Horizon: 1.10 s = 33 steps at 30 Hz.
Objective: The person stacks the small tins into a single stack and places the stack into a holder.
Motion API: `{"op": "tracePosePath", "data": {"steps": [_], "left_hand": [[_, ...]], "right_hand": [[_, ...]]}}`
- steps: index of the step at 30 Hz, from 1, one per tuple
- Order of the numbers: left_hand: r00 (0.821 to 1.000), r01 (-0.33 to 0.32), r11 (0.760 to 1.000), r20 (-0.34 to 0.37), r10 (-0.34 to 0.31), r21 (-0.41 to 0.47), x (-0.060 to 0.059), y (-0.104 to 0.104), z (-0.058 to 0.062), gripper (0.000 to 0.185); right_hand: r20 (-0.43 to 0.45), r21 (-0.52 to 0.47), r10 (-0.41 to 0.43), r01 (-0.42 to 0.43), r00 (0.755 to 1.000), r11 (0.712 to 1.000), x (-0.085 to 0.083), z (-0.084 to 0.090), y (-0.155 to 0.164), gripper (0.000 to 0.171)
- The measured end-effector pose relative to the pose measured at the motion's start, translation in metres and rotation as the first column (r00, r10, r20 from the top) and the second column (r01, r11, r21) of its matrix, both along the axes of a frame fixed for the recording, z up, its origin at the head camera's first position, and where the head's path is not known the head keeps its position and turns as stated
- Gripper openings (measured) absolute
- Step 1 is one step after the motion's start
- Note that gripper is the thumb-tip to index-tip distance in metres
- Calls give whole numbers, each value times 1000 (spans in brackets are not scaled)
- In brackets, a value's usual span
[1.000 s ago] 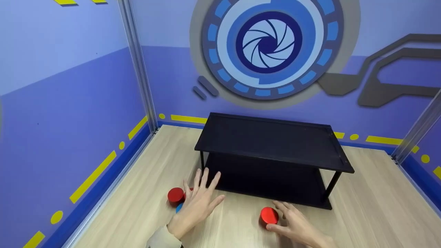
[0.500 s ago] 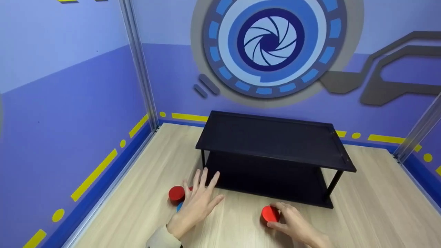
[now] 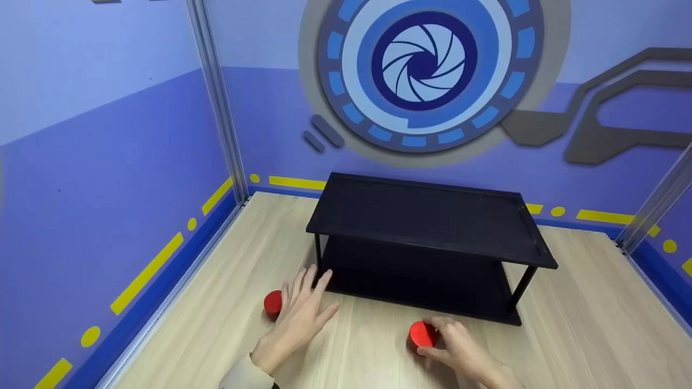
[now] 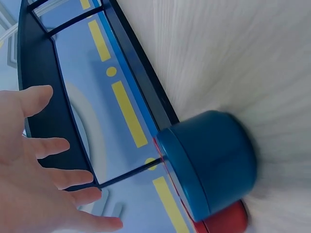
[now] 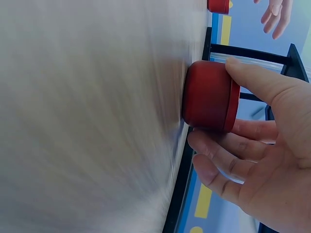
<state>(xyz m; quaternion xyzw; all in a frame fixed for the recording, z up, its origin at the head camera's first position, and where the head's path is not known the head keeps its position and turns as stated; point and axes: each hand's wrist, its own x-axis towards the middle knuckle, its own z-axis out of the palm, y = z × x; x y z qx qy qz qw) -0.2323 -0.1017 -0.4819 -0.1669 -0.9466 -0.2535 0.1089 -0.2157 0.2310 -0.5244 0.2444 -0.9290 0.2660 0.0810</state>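
My right hand (image 3: 459, 348) grips a red puck (image 3: 421, 334) near the front edge of the worktop (image 3: 367, 356); in the right wrist view the thumb (image 5: 262, 82) lies along one side of the puck (image 5: 210, 96) and curled fingers (image 5: 228, 155) close on the other; the puck's base rests on the worktop (image 5: 87, 116), just in front of the shelf (image 3: 427, 219).

My left hand (image 3: 297, 319) hovers with fingers spread and straight, holding nothing; palm faces down, toward the front-left part of the worktop; left wrist view shows the fingers (image 4: 48, 145) apart and clear of the blue puck (image 4: 209, 162) that sits on the worktop (image 4: 243, 58) below them; whether the palm touches it I cannot tell; in the head view the blue puck is hidden under this hand.

A second red puck (image 3: 273, 303) sits just left of my left hand, on the worktop, nearer the left edge; in the left wrist view its rim (image 4: 226, 221) shows just beside the blue puck, contact unclear.

The black two-tier shelf stands mid-worktop toward the back edge; its front-left leg (image 3: 318, 258) is near my left fingertips.
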Motion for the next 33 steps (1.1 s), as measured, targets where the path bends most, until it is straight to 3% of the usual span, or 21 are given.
{"op": "tracePosePath", "data": {"steps": [4,10,13,21,27,33], "left_hand": [[999,-31,999,-10,31,32,2,-9,1,62],[989,-97,992,-107,105,74,5,-23,-3,61],[984,-127,988,-112,137,91,3,-36,-5,58],[983,-182,974,55,176,135,-3,-78,-13,62],[974,-143,975,198,109,167,-7,-95,-19,73],[959,-118,975,277,63,188,-13,-101,-24,81]], "right_hand": [[28,-23,3,-3,1000,1000,-1,1,-1,55],[29,-32,4,-3,1000,999,-2,1,0,53],[17,-41,10,-9,1000,999,-3,0,0,54],[11,-48,0,0,1000,999,-2,-2,1,54],[29,-28,-3,4,1000,1000,0,-4,2,57],[60,-18,-7,8,998,1000,0,-4,3,60]]}}
